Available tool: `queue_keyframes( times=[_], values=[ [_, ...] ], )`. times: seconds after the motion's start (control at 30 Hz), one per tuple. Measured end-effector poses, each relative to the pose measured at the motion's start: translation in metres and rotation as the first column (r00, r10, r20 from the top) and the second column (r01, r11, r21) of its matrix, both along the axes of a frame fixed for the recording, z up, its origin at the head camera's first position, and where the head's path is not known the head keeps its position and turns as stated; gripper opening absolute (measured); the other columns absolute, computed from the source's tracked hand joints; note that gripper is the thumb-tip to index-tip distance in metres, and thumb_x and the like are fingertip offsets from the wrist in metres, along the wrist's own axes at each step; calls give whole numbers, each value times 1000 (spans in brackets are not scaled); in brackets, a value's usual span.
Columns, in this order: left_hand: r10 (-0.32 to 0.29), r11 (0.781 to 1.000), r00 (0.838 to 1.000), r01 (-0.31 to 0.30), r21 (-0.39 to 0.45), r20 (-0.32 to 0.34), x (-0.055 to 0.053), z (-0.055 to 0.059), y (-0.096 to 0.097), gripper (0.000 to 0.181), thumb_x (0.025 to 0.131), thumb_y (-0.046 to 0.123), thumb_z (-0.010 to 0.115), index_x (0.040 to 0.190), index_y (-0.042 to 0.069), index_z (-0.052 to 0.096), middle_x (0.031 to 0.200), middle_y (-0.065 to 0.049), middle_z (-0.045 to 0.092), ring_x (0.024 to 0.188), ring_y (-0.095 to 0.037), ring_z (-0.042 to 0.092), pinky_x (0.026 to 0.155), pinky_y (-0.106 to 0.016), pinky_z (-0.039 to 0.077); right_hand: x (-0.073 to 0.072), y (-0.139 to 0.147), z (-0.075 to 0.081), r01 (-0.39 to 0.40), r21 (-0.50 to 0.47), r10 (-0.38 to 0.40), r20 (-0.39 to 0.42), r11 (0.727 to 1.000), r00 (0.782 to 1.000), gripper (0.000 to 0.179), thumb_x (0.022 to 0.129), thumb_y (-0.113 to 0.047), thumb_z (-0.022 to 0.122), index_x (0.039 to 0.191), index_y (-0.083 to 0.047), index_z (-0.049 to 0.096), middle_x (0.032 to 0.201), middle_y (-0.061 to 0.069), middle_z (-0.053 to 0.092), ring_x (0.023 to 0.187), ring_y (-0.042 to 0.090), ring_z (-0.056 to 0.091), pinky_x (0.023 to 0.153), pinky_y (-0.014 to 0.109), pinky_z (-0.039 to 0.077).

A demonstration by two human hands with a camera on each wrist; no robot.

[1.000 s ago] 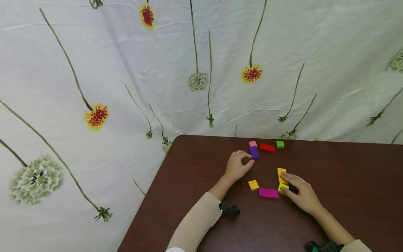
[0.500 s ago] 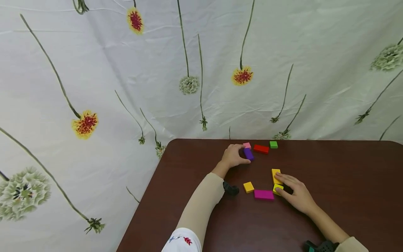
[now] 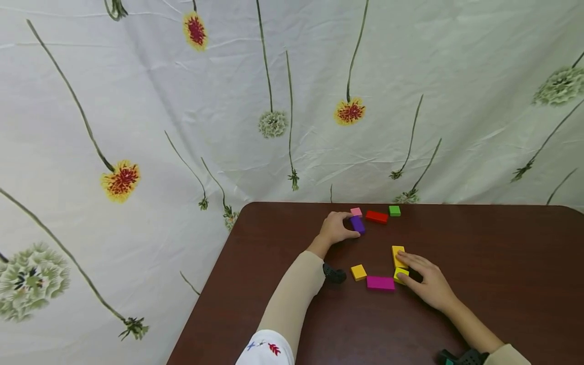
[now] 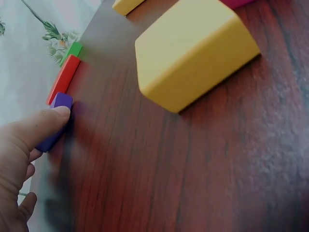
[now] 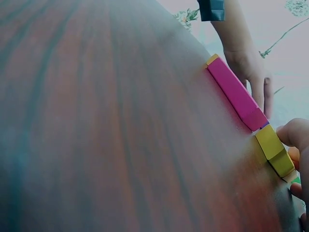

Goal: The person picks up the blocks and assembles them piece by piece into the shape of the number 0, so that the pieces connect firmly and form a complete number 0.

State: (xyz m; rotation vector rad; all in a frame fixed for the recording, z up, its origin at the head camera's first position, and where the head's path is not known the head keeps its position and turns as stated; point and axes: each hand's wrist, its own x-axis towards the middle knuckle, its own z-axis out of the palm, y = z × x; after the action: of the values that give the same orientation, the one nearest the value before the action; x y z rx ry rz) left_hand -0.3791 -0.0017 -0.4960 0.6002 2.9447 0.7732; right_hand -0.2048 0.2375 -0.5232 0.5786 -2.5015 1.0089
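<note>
My left hand (image 3: 335, 228) reaches to a purple block (image 3: 358, 224) near the table's back edge. In the left wrist view its thumb (image 4: 48, 123) lies on the purple block (image 4: 62, 102), with fingers on the far side. A pink block (image 3: 356, 212) sits just behind it. My right hand (image 3: 429, 281) rests at two blocks set end to end. Its fingertips touch the longer orange-yellow block (image 3: 398, 251), and its thumb touches the bright yellow block (image 3: 400, 275). In the right wrist view the yellow block (image 5: 271, 147) adjoins the magenta block (image 5: 236, 92).
The magenta block (image 3: 380, 283) lies left of the yellow one, with an orange-yellow square block (image 3: 358, 272) at its left end. A red block (image 3: 376, 217) and a green block (image 3: 394, 211) lie near the back edge of the dark wooden table (image 3: 493, 274). Flowered cloth (image 3: 228, 101) hangs behind.
My left hand has moved forward and spread its thumb and fingers around the purple block, which it now grips. The right hand stays at the yellow blocks. The head view has shifted slightly.
</note>
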Motion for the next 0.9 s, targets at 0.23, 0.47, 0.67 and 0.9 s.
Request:
queue_keyframes(
  times=[0.23, 0.47, 0.67, 0.9],
  values=[
    [-16, 998, 1000, 15, 68, 14, 9, 0, -10, 64, 80, 40, 80, 135, 15, 61, 134, -4, 59, 127, -23, 48, 106, -35, 36, 1, 0, -1, 3, -3, -3, 10, 1000, 1000, 47, 84, -15, 76, 126, 2, 64, 129, 16, 61, 118, 38, 52, 90, 61, 40],
    [-62, 987, 998, 61, 146, 5, 21, -1, -20, 62, 80, 37, 81, 134, 13, 62, 135, -6, 58, 126, -26, 49, 106, -39, 37, 0, 0, 1, -6, -15, 7, 30, 1000, 1000, 47, 85, -15, 75, 127, 2, 63, 131, 18, 60, 119, 41, 51, 91, 64, 38],
    [-140, 981, 990, 138, 137, 0, 27, 1, -28, 62, 79, 37, 82, 133, 13, 62, 133, -4, 60, 124, -23, 51, 106, -38, 37, -1, 0, 2, -9, -7, 9, 31, 1000, 999, 47, 85, -15, 75, 128, 2, 63, 131, 18, 59, 119, 41, 51, 90, 64, 39],
    [-188, 978, 982, 184, 99, 31, 39, 5, -36, 63, 79, 38, 81, 134, 15, 62, 134, -3, 59, 125, -22, 50, 106, -39, 36, 0, 1, 1, -10, -3, 10, 39, 1000, 999, 48, 85, -16, 75, 128, 2, 63, 131, 18, 59, 119, 42, 51, 90, 64, 39]
  ],
)
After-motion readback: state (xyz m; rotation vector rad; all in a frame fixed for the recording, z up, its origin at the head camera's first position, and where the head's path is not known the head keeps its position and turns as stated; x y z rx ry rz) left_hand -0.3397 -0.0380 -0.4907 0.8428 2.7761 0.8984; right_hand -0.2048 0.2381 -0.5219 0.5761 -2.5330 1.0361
